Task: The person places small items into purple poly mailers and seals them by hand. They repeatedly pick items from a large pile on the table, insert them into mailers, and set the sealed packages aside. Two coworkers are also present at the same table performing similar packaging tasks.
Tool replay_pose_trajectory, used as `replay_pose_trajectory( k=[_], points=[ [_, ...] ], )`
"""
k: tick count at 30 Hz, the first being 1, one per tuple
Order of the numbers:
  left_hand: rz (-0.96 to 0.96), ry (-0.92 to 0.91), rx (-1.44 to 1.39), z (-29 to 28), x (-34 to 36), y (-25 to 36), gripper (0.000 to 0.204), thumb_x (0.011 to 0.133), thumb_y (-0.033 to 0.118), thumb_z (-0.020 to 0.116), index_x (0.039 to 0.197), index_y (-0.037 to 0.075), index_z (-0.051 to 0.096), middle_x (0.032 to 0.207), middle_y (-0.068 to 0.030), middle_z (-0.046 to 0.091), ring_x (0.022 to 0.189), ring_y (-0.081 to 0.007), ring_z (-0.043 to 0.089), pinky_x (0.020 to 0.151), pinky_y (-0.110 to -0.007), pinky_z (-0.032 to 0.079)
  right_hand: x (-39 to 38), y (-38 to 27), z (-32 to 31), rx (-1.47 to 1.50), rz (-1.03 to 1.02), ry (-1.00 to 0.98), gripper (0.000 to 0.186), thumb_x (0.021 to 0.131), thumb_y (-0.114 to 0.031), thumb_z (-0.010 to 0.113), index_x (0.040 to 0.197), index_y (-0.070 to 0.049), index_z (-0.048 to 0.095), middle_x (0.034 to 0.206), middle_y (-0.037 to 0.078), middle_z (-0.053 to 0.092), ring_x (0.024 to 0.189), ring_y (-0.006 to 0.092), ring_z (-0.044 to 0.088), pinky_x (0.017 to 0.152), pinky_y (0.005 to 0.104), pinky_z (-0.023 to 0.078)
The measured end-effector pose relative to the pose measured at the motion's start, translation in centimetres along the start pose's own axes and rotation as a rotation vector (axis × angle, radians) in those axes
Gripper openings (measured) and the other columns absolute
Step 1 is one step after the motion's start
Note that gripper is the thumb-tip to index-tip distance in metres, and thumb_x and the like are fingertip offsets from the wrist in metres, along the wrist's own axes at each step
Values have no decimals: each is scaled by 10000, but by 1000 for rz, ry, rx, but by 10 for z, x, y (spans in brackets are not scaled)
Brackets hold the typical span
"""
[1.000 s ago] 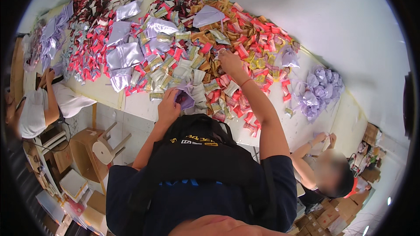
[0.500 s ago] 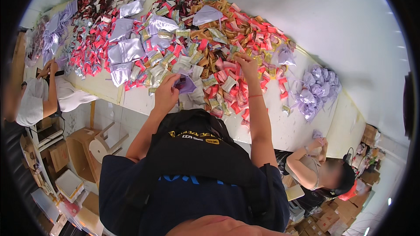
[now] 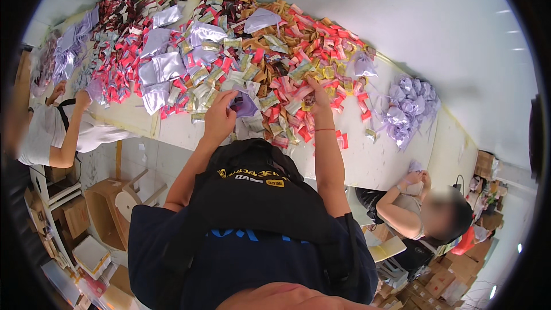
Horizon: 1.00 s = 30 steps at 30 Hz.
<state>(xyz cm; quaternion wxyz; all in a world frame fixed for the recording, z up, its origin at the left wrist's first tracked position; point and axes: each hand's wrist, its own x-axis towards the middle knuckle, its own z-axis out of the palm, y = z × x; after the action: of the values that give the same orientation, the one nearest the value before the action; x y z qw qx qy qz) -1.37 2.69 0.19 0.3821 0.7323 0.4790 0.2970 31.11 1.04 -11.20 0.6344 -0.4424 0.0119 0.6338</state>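
Observation:
My left hand [image 3: 218,116] is closed on the rim of a small lavender satin pouch [image 3: 245,107], its mouth gaping and its inside dark. Over the heap of small wrapped packets [image 3: 285,85], my right hand [image 3: 319,99] has its fingers curled together among pink, gold and tan pieces. A brownish wrapped piece shows beside the palm; whether the fingers grip it is hidden. Flat lavender pouches [image 3: 163,68] lie on the packets to the left of my hands.
Filled lavender pouches [image 3: 408,109] are piled at the right of the pale table [image 3: 404,166]. One person [image 3: 54,129] works at the left end, another [image 3: 410,206] at the right. A stool [image 3: 133,200] and cardboard boxes [image 3: 106,209] stand below on the left.
The view has shifted slightly. My right hand has drawn a little nearer to me, its fingers curling in. My left hand keeps the pouch, now with its mouth more visible. The left person's hands have parted.

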Motion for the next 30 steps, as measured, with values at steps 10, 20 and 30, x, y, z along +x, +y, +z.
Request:
replay_pose_trajectory(
  k=[10, 20, 30],
  points=[
    [1, -22, 1, 0, -10, -6, 465, 703, -20, 502, 1161, 44, 559, 1163, -75, 562, 611, -180, 572, 611, -286, 469, -45, -7, 31, 40, 77, -101, 94, 851, -185, 615, 862, -94, 596, 699, 8, 576, 519, 76, 509, 373, 171, 294],
    [104, -126, -70, 5, -12, 22, 515, 722, -57, 495, 1229, 27, 506, 1227, -103, 513, 797, -229, 594, 673, -291, 473, -139, 88, 117, -1276, -729, -132, 184, 764, -182, 682, 845, -16, 691, 741, 96, 642, 522, 107, 577, 474, 260, 419],
    [196, -201, -52, 21, -29, 30, 564, 711, -80, 468, 1255, 63, 510, 1242, -105, 503, 970, -282, 587, 738, -319, 482, -141, 86, 103, -609, 118, -153, 144, 817, -130, 647, 885, -3, 646, 678, 17, 607, 474, 85, 541, 415, 199, 387]
  ],
)
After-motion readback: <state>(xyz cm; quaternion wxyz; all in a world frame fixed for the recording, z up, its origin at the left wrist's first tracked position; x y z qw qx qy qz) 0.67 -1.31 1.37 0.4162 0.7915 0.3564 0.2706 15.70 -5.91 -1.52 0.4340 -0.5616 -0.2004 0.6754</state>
